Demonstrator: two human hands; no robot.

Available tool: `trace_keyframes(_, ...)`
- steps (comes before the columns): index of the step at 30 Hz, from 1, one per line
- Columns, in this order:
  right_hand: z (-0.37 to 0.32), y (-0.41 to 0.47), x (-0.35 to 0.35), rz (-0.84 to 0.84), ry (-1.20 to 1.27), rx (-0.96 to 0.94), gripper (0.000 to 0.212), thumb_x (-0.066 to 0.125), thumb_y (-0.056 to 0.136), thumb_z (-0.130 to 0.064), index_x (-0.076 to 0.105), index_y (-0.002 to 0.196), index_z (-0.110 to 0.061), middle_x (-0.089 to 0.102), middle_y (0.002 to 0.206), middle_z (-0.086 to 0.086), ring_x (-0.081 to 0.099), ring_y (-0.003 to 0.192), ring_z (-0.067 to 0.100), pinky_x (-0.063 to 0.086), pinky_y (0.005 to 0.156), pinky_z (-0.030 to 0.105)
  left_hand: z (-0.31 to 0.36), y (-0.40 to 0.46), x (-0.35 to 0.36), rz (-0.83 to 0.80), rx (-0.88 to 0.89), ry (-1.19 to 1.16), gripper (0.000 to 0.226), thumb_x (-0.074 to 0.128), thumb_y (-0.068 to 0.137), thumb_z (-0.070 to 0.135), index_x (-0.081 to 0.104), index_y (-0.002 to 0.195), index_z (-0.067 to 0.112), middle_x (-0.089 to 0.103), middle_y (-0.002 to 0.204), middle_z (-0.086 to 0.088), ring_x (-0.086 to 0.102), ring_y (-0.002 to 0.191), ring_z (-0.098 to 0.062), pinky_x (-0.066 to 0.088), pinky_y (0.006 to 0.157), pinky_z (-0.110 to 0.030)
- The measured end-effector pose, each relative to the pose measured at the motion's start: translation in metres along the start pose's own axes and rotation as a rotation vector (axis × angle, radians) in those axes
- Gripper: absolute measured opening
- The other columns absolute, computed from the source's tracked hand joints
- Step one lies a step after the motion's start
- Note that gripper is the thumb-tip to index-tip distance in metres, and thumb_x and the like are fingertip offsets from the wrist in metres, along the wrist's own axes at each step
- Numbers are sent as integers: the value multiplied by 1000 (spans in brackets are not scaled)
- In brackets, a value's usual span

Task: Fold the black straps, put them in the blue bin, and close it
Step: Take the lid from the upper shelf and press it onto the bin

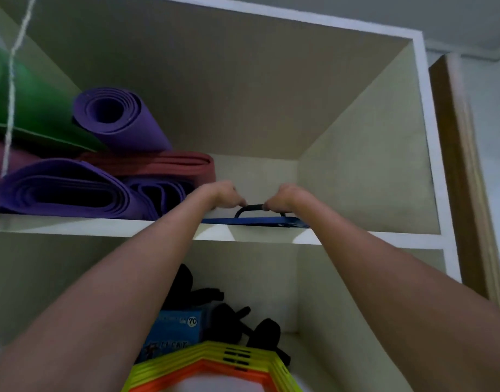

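Reaching up, both arms stretch to the upper shelf (107,226) of a pale cupboard. The left hand (224,195) and the right hand (282,198) sit close together near the middle of the view, at about 12 o'clock from the person. Each hand touches one end of a black handle (250,209) that curves up from a flat blue lid (260,221). The fingers of both hands are curled around the handle ends, left hand at the 9 o'clock end, right hand at the 3 o'clock end. The fingertips are hidden behind the hands, so how tight the grip is cannot be told.

The blue lid lies flat at the front edge of the upper shelf. Only its thin edge shows; the bin under it cannot be seen from here.

At 9 o'clock from the hands, rolled mats are piled on the same shelf: a green mat (31,108), a purple mat (116,117) on top, a red mat (164,165) under it, and another purple mat (62,190) at the bottom. A thin white string (11,89) hangs down at the far left.

On the lower shelf, at 6 o'clock from the hands, lie black straps (234,315) in a loose heap. Just beside them at 9 o'clock is a blue box (175,332). In front of them are stacked yellow and orange frames (215,366).
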State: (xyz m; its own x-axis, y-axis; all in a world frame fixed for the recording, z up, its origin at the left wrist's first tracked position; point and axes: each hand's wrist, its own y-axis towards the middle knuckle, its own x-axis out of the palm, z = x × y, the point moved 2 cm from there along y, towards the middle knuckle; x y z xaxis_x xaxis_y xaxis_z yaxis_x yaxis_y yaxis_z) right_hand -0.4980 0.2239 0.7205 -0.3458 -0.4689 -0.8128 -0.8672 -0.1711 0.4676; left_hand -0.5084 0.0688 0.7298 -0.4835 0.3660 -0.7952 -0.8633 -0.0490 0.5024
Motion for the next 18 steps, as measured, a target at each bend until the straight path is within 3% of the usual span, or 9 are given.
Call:
trace_keyframes(2,6,11,10,-50,-75,-7,42,58,97,-30,51,128,-2,56,118,12,54,100,28,43,76,28,4,9,9,-70,-2,34,52,58,91,40,54,131,7,54,135,-10,51,121,-30,43,104,-43)
trace_keyframes(6,19,21,18,-64,-129,-37,55,57,95,-45,51,132,-6,56,132,12,52,106,28,37,81,28,3,16,22,-107,-32,165,47,59,89,44,61,117,6,57,129,-14,53,119,-33,43,99,-41)
trace_keyframes(9,26,18,16,-43,-95,-121,42,57,94,-48,57,117,-13,58,116,10,54,102,27,38,80,26,0,14,23,-69,-48,177,42,59,87,48,59,108,12,60,124,-13,56,108,-31,44,95,-38)
trace_keyframes(11,33,14,17,25,7,-194,29,61,92,-44,53,91,-17,60,92,4,54,85,23,39,68,29,1,7,21,-7,-49,179,41,57,88,48,58,109,12,61,122,-12,57,106,-31,44,93,-36)
trace_keyframes(13,39,3,18,96,86,-245,34,63,91,-43,46,73,-20,54,72,-2,51,67,17,34,55,28,4,-5,19,93,-39,230,47,52,92,46,58,117,7,60,122,-15,57,109,-33,43,89,-35)
trace_keyframes(15,45,-15,17,171,118,-279,38,63,91,-44,44,68,-21,51,64,-3,47,58,13,30,51,28,7,-22,18,199,-20,242,45,45,95,43,58,119,7,60,122,-18,57,106,-36,44,86,-37)
trace_keyframes(18,52,-47,18,277,183,-287,34,58,94,-43,55,71,-18,54,63,-3,54,65,21,32,51,30,10,-60,20,348,50,341,41,37,98,36,59,120,9,60,120,-20,54,111,-39,43,93,-45)
